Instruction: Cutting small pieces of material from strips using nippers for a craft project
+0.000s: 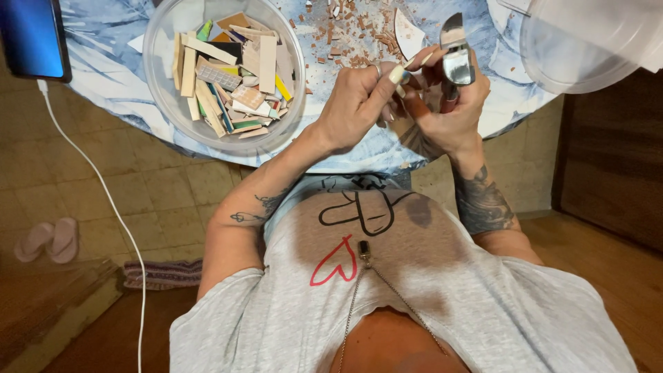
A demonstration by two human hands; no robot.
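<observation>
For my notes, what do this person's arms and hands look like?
Both arms are bare below short grey T-shirt sleeves. Dark tattoos mark both forearms. The left hand wears a ring and long pale painted nails; the right hand has long nails too.

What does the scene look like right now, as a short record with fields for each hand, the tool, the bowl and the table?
left hand: fingers pinch a small piece, mostly hidden, against the right hand
right hand: closed grip on the nippers
nippers: metal head points away from the person, over the table
bowl: clear, on the table left of the hands, full of tile strips
chips: reddish bits scattered beyond the hands
table: round, blue patterned cover
phone: at the table's left edge, white cable hanging down
</observation>
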